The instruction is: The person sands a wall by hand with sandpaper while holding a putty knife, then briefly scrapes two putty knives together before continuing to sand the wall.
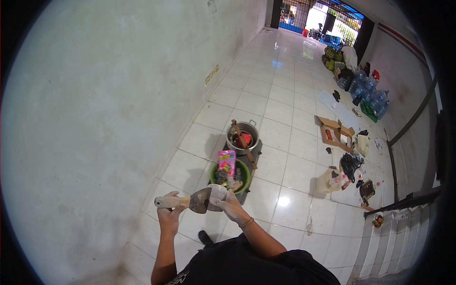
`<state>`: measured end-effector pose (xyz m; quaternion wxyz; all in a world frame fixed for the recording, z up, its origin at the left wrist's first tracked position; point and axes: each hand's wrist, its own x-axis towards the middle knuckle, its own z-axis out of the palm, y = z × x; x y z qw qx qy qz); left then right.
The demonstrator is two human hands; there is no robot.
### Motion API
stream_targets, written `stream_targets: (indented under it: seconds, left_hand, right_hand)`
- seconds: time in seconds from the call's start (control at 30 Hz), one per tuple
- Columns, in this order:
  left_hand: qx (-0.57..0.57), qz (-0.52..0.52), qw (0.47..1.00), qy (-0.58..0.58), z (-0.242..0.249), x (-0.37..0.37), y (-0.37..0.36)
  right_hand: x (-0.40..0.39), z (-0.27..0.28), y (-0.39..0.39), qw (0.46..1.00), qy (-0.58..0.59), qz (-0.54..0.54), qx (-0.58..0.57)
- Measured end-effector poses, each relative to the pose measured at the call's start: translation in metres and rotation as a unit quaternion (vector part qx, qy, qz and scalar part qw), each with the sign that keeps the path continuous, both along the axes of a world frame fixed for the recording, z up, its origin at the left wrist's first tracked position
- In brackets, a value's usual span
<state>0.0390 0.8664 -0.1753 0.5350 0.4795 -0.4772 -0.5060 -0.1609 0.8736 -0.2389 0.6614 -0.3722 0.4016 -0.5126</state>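
Note:
My left hand (169,214) is closed round the pale, smeared handle of a putty knife (200,200), whose dark blade points right. My right hand (232,207), with white residue on its fingers, grips a whitish flat piece (218,192) beside the blade. Its exact kind cannot be made out. The blade's end overlaps or meets that piece. Beyond my hands, a green basin (245,172) holds a pink packet (227,162) and grey scrubbing pads (221,175). Behind it a metal pot (255,132) has a brown wooden strip (248,151) lying across it.
A bare plastered wall (118,104) rises close on my left. To the right, an opened cardboard box (327,127), a cream jerrycan (327,183) and a black plastic bag (350,165) lie on the tiles. Large blue water bottles (363,88) stand farther off. Steps (392,237) are at lower right.

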Motion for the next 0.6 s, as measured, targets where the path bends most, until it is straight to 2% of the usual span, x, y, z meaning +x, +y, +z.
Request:
stream_targets:
  seconds: [0.1, 0.13, 0.2, 0.33, 0.37, 0.43, 0.47, 0.53, 0.57, 0.6]
  left_hand:
    - [0.013, -0.013, 0.999, 0.046, 0.003, -0.066, 0.019]
    - [0.015, -0.002, 0.998, 0.057, 0.001, -0.090, 0.026]
    - [0.006, -0.022, 1.000, 0.021, 0.005, -0.131, 0.044]
    - [0.052, 0.027, 0.996, 0.074, 0.007, -0.198, 0.104]
    - [0.047, 0.036, 0.995, 0.080, 0.013, -0.207, 0.110]
    - [0.025, -0.029, 0.995, 0.088, 0.024, -0.208, 0.132]
    - [0.026, 0.015, 0.996, 0.083, 0.030, -0.206, 0.140]
    - [0.050, -0.065, 0.983, 0.167, 0.042, -0.204, 0.142]
    - [0.052, -0.032, 0.984, 0.168, 0.048, -0.203, 0.146]
    - [0.065, -0.042, 0.984, 0.161, 0.054, -0.203, 0.149]
  right_hand:
    - [-0.069, -0.004, 0.025, 1.000, 0.012, -0.016, -0.007]
    - [-0.091, 0.001, 0.032, 1.000, -0.018, -0.010, 0.015]
    - [-0.136, 0.008, 0.046, 0.998, -0.050, 0.002, 0.037]
    - [-0.207, 0.040, 0.071, 0.995, -0.034, 0.063, 0.074]
    - [-0.218, 0.046, 0.076, 0.996, -0.003, 0.076, 0.054]
    - [-0.234, 0.057, 0.078, 0.987, 0.058, 0.147, 0.020]
    - [-0.237, 0.061, 0.075, 0.980, 0.053, 0.190, 0.022]
    - [-0.242, 0.073, 0.071, 0.983, 0.067, 0.171, 0.001]
    - [-0.244, 0.078, 0.069, 0.982, 0.063, 0.175, 0.010]
    - [-0.246, 0.082, 0.070, 0.983, 0.060, 0.173, 0.018]
